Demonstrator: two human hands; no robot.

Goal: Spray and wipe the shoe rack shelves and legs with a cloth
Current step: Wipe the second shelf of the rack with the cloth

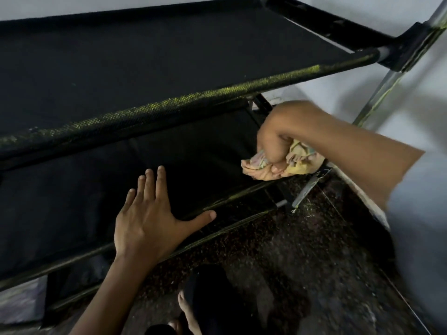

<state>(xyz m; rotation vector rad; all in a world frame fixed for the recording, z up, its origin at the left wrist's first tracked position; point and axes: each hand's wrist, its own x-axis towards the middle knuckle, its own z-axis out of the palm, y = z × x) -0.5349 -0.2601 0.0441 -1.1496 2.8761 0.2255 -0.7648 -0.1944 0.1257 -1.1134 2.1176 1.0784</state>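
Two hands work at the shoe rack [169, 68]. Fingers of the right hand [278, 143] are curled tight into a fist around a crumpled yellowish cloth [300, 160], which bulges out on both sides of the knuckles and under them; the bundle sits on the right end of the middle shelf [72, 201], touching its front edge near the corner joint. Fingers of the left hand [147, 218] are straight and slightly spread, palm down, lying flat on the same black fabric shelf, with the thumb stretched out sideways along the shelf's front bar. This hand holds nothing. Above both sets of fingers runs the front bar of the upper shelf [169, 102], its black weave streaked with yellow-green. Beyond the right fist, a shiny metal leg [377, 97] rises at a slant to a black corner connector. Below the left wrist lies a dark speckled floor [278, 262], and a bare foot [191, 315] shows near the bottom edge.
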